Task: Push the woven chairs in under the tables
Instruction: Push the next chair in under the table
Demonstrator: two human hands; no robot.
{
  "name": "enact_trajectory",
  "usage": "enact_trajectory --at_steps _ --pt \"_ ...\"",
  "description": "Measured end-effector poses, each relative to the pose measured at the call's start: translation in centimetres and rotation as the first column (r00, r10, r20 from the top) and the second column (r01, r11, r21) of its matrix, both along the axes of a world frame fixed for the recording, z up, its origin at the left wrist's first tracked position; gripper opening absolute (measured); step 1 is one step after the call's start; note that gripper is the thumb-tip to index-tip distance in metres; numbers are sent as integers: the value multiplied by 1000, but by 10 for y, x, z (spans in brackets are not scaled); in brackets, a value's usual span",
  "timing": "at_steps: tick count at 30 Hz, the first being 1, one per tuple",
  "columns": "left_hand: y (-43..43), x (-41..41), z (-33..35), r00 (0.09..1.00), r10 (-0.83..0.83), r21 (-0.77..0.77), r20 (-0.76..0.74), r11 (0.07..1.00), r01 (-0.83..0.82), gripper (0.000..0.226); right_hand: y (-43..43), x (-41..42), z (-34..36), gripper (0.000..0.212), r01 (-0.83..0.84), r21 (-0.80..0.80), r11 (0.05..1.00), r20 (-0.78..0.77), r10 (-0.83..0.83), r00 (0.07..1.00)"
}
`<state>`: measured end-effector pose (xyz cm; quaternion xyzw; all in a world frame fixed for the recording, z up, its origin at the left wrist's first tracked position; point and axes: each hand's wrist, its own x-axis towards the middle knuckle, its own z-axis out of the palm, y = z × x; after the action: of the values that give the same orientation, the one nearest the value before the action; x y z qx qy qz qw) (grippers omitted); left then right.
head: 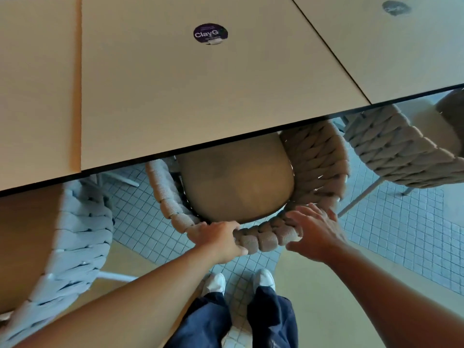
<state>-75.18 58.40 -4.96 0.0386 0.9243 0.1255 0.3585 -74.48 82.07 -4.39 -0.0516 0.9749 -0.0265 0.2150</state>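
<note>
Left hand [218,238] clamped on woven chair [319,159] backrest; right hand [316,234] resting there, fingers spread (seat half under table [175,96]).

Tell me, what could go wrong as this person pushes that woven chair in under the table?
The left hand and right hand rest on the back rim of the middle woven chair. Its arms rise close to the table edge, so they might bump or scrape it, and the fingers could get pinched there. Neighbouring chairs stand close on both sides, so a crooked push may knock one.

Round dark sticker [210,33] reading "ClayG" on table [175,101]; smaller print illegible
</note>
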Motion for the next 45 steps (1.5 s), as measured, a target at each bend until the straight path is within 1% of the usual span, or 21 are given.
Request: enact_trajectory --at_steps 2,5,8,11,13,17,23,26,29,37,45 --pt "11 -1 3 999 -10 -49 38 999 12 67 16 -10 -10 80 -64 32 997 36 63 997" --pt "22 3 -6 998 24 -74 61 997 -19 64 39 -28 -17 78 -155 47 987 73 151 986" --pt "29 11 -23 1000 4 -151 1 988 -4 50 55 -36 -24 77 -254 46 966 82 250 965" --pt "34 19 -33 996 -19 -253 -85 967 -3 45 66 -39 -33 73 -310 6 951 42 309 950" --pt "34 24 -35 992 -20 -266 -123 964 -14 48 70 -39 -39 73 -319 -1 948 29 318 947" --pt "30 26 -32 991 -19 -264 -132 964 -17 52 70 -32 -47 73 -331 -5 944 19 331 943" --pt "33 38 -35 984 -26 -272 -179 962 -24 53 72 -24 -46 72 -336 3 942 34 335 941" --pt "41 45 -39 984 -5 -251 -179 967 -40 53 81 -23 -44 74 -335 -1 942 40 335 941" --pt "46 50 -40 979 -24 -245 -201 969 -27 52 86 -19 -41 77 -329 11 944 47 328 943" --pt "44 53 -39 977 -13 -204 -215 979 -32 52 86 -9 -36 75 -304 14 953 30 303 953" --pt "49 55 -39 977 -8 -230 -212 972 -42 55 89 -8 -35 74 -311 1 950 40 311 950"
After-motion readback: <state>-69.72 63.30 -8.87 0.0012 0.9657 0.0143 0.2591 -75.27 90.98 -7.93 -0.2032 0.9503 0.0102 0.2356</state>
